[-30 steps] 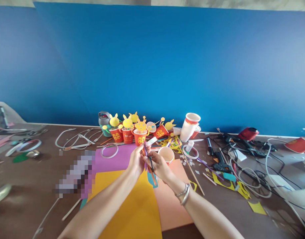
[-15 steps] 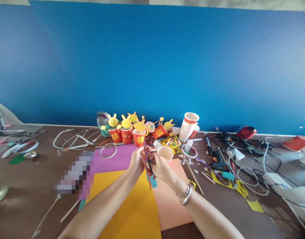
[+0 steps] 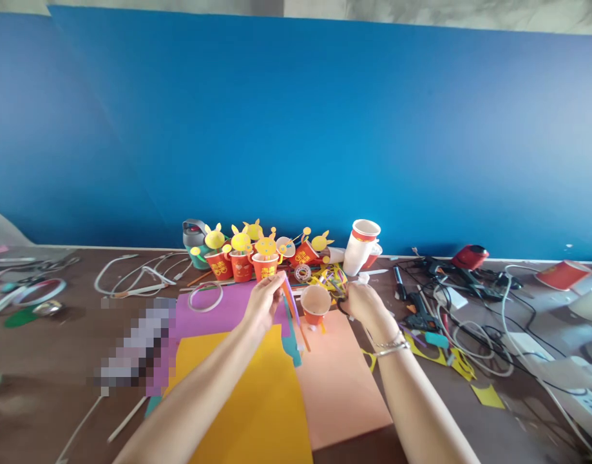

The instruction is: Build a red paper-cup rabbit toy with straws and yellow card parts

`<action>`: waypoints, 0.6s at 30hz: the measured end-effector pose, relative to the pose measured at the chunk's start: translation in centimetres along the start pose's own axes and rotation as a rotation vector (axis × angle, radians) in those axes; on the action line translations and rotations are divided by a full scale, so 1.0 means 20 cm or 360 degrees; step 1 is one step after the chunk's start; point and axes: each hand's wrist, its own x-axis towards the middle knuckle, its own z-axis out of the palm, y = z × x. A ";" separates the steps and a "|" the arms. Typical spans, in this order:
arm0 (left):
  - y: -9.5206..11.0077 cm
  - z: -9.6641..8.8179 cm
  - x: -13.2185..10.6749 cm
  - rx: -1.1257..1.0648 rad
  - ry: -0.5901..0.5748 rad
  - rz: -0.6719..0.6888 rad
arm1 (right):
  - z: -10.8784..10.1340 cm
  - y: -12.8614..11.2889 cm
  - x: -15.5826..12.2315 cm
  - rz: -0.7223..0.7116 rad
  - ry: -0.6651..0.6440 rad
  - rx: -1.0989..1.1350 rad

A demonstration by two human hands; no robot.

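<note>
My left hand pinches a bundle of thin purple and orange strips that slants down over the coloured paper. My right hand is closed, with the dark handle of a pair of scissors showing at its fingers; their blades are hidden. A small white-capped bottle stands just behind this hand. Between my hands sits an upright red paper cup with a pale inside. Under my left arm lie a yellow sheet and a purple sheet; a peach sheet lies to the right.
Red cups with yellow animal faces line the back by the blue wall. A stack of white cups stands right of them. Glue guns, cables and yellow scraps crowd the right; white cables lie left.
My right hand has moved away to the right with the scissors, leaving the strips in my left hand. The red cup now shows more fully between my hands.
</note>
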 end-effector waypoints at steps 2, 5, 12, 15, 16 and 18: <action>0.02 0.03 -0.01 0.0091 -0.0071 0.0097 | 0.05 -0.01 0.04 0.0019 -0.0103 -0.0017; 0.06 0.08 -0.01 0.0179 -0.0167 0.0264 | 0.10 -0.04 0.06 0.0004 -0.0155 0.0004; 0.08 0.15 0.05 0.0170 -0.0331 0.0291 | 0.04 -0.04 0.03 0.0014 -0.0104 0.0103; 0.08 0.15 0.06 0.0121 -0.0318 0.0301 | -0.02 -0.04 -0.06 0.0027 0.0020 0.0142; 0.08 0.15 0.06 0.0096 -0.0321 0.0308 | -0.03 -0.06 -0.10 -0.0033 0.0092 0.0203; 0.09 0.15 0.06 0.0048 -0.0328 0.0305 | 0.00 -0.11 -0.20 -0.0533 0.0025 0.0710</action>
